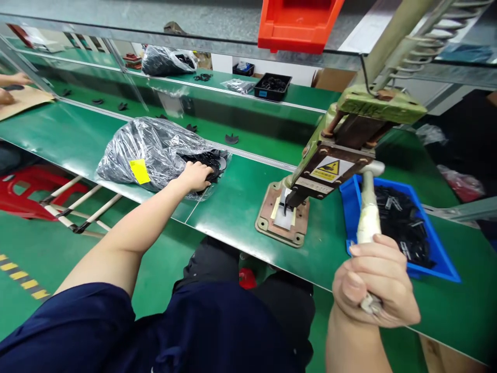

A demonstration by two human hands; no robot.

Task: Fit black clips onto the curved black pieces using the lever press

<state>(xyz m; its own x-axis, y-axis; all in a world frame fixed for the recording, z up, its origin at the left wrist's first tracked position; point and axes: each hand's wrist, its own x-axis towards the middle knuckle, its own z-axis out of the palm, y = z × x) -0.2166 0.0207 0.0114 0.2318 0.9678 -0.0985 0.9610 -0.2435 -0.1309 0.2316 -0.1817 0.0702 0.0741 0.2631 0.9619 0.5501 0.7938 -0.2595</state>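
My left hand (196, 176) rests at the mouth of a clear plastic bag (143, 147) full of black parts (213, 161); its fingers reach over the parts, and whether they grip one is hidden. My right hand (375, 282) is wrapped round the pale, taped lever (368, 220) of a green hand press (334, 150). Under the press head, a small dark piece sits at the metal fixture on the base plate (266, 212). Right of the press, partly behind the lever, a blue bin (440, 248) holds many black parts.
Several black parts, one of them a curved piece (231, 139), lie along the green strip behind the bench. An orange bin (298, 26) hangs overhead. A black tray (273, 85) stands farther back. Another person's hands (15, 85) are at far left.
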